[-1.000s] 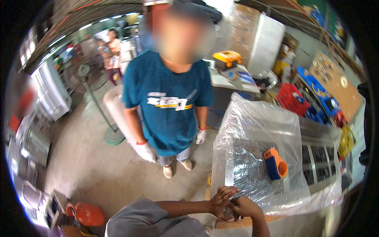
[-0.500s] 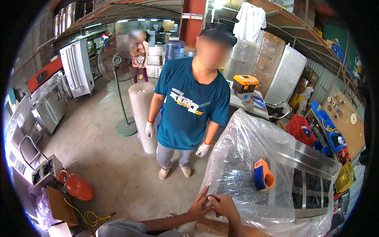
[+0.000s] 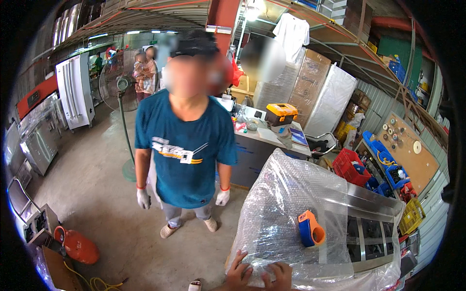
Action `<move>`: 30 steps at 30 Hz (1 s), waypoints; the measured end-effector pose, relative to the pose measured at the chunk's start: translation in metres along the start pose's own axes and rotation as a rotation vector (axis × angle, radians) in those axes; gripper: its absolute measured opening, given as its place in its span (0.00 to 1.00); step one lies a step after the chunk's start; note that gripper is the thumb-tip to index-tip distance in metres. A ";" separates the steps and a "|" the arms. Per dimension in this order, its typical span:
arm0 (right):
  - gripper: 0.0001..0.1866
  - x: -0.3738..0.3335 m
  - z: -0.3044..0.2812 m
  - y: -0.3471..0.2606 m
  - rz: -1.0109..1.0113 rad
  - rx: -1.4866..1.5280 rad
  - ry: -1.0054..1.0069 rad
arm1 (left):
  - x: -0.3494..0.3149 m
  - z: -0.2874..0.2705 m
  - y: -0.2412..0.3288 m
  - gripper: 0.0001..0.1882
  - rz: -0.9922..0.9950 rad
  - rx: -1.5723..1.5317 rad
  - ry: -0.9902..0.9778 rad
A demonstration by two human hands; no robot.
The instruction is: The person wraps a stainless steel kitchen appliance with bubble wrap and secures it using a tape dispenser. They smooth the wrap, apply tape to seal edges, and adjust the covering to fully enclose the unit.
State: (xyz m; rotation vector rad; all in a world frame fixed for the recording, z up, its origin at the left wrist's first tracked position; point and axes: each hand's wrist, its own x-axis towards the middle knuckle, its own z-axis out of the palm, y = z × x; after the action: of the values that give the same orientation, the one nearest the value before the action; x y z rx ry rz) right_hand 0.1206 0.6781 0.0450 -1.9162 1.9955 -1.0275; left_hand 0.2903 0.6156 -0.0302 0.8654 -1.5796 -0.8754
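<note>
Both my hands are at the lower edge, by the near end of a sheet of clear bubble wrap. My left hand has its fingers spread, with nothing seen in them. Beside it, my right hand rests against the wrap, its fingers bent but apart. The sheet covers much of a stainless steel cooking range, whose dark grates show at the right. An orange and blue tape dispenser lies on the wrap, beyond my hands and touched by neither.
A person in a teal shirt and white gloves stands ahead on the left. Behind are a desk with a yellow and black toolbox and a standing fan. A red gas cylinder stands far left; a red crate, right.
My hands were together, fingers touching; now they are apart at the wrap's near edge. The teal-shirted person appears closer and further left. My view has turned right, and another person shows behind.
</note>
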 end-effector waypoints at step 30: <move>0.09 0.048 0.023 0.009 -0.399 0.020 -0.058 | 0.007 0.009 0.027 0.11 -0.099 0.403 0.312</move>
State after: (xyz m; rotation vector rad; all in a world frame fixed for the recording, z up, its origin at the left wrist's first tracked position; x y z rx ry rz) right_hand 0.1198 0.6243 0.0385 -2.3612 1.5992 -1.0554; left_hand 0.2781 0.6226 -0.0048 1.3072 -1.4650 -0.4616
